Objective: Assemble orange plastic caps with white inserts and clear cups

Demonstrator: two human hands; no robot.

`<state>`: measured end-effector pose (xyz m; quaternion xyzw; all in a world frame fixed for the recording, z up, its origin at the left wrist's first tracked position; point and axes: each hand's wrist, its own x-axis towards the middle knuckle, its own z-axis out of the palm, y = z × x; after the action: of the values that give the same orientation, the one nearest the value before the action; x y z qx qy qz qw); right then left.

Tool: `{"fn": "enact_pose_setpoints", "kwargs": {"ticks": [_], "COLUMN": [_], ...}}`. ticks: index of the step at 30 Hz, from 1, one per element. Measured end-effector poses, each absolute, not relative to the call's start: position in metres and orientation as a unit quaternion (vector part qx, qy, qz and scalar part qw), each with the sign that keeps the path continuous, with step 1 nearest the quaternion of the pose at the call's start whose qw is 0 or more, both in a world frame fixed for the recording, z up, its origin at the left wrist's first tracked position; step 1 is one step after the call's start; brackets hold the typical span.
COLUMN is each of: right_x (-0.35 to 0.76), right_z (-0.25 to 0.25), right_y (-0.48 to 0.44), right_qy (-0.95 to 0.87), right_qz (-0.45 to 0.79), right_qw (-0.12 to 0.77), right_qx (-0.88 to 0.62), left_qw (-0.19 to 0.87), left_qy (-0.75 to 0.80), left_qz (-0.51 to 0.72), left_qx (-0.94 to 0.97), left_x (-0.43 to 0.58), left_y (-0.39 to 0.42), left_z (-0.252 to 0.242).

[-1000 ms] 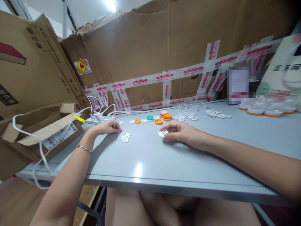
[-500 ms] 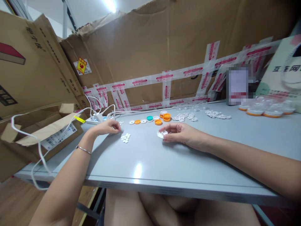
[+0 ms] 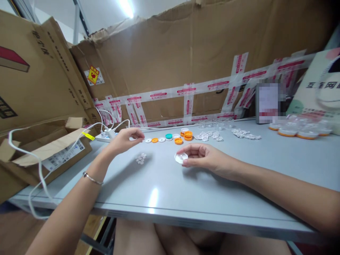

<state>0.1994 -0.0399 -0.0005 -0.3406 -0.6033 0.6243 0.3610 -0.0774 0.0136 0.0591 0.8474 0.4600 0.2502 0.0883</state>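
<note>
My right hand [image 3: 204, 158] pinches a white round plastic cap [image 3: 180, 158] by its edge, thumb below and fingers above, slightly off the table. My left hand [image 3: 129, 139] hangs in the air to the left, its thumb and fingertips drawn close together; whatever may be between them is too small to make out. Its fingertips are nearest the white disc [image 3: 148, 140] at the left end of a row of caps. Below that hand lies a small cluster of white discs [image 3: 140, 158]. An orange cap [image 3: 154, 140] and a teal cap [image 3: 168, 136] belong to the row.
Orange rings [image 3: 187, 135] are stacked behind my right hand. White small parts [image 3: 208, 136] lie in piles farther right. Clear-topped orange containers [image 3: 288, 131] stand at the right. A power strip [image 3: 102, 137] with white cables and an open cardboard box [image 3: 63, 150] occupy the left.
My left hand has lifted and shifted right, from beside the small white discs toward the cap row. The right hand still holds the white cap, now tipped more toward me.
</note>
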Motion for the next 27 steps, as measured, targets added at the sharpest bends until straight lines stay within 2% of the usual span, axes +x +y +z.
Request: {"fn": "enact_pose_setpoints", "kwargs": {"ticks": [3, 5, 12, 27], "right_x": [0.2, 0.201, 0.204, 0.199], "right_z": [0.001, 0.002, 0.011, 0.013], "right_y": [-0.041, -0.041, -0.044, -0.051], "right_qy": [-0.617, -0.626, -0.613, -0.673], "right_qz": [0.612, 0.593, 0.551, 0.429], "right_qw": [0.358, 0.371, 0.448, 0.47], "right_qx": [-0.342, -0.345, -0.344, -0.378], "left_qw": [0.01, 0.0, -0.109, -0.117], "left_qy": [0.376, 0.331, 0.265, 0.292], "left_qz": [0.312, 0.332, 0.417, 0.471], "left_qx": [0.872, 0.883, 0.863, 0.824], "left_x": [-0.044, -0.022, 0.021, 0.03], "left_y": [-0.013, -0.03, -0.045, -0.046], "left_z": [0.065, 0.066, 0.046, 0.024]}}
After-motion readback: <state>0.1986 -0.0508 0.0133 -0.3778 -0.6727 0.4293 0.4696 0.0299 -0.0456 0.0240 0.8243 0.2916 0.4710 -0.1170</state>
